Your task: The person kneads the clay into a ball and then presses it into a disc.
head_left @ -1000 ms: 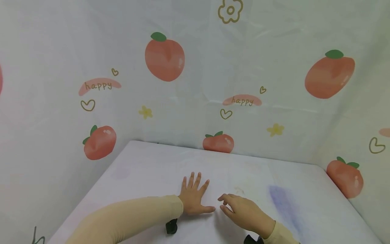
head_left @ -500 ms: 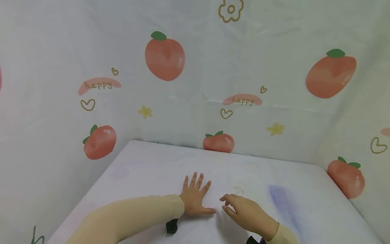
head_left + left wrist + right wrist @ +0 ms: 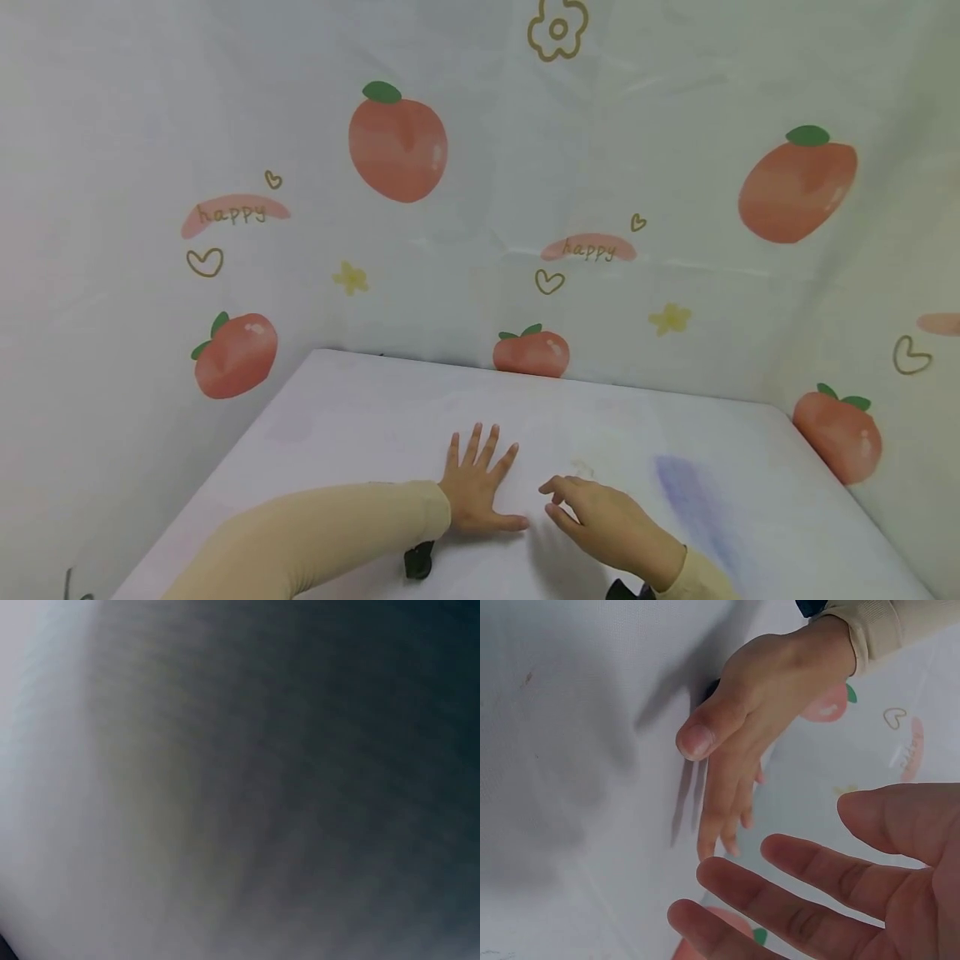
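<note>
My left hand (image 3: 474,492) is spread flat, palm down, low over the white table (image 3: 360,400), with its thumb pointing right. A shadow lies beside it in the right wrist view, and I cannot tell whether it touches the surface. To its right is my right hand (image 3: 603,521), its fingers loosely bent and holding nothing. In the right wrist view, fingers (image 3: 795,907) of the right hand reach in from the lower right, apart from the left hand (image 3: 757,712). The left wrist view is dark and blurred, with no detail to make out.
A white cloth wall (image 3: 465,225) printed with peaches and hearts stands behind and beside the table. A purple stain (image 3: 693,504) marks the tabletop on the right. A small black object (image 3: 418,560) shows below the left sleeve (image 3: 322,529), another dark one (image 3: 626,590) by the right wrist.
The head view has shifted slightly, so the wall prints sit a little further left. Both hands keep nearly the same pose and place.
</note>
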Demonstrator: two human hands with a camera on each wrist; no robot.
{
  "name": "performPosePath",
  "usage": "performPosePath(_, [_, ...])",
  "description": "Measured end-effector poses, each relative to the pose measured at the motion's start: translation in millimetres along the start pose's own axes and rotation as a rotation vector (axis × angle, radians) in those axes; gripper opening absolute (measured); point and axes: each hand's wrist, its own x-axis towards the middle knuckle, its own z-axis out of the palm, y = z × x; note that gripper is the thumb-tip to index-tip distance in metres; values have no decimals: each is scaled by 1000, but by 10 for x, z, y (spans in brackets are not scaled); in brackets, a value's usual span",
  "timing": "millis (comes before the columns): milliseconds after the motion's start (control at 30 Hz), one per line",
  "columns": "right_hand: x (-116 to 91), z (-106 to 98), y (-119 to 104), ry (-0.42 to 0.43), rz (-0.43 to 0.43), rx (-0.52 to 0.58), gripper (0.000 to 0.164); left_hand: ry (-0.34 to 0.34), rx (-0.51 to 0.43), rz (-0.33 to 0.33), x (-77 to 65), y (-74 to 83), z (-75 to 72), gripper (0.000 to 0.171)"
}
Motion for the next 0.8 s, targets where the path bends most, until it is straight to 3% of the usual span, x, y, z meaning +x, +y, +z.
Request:
performPosePath(467, [-16, -60, -20, 16, -2, -35, 20, 27, 42, 8, 24, -6, 43, 105])
performPosePath(800, [-18, -62, -43, -7, -26, -35, 25, -29, 51, -40, 23, 41, -27, 102])
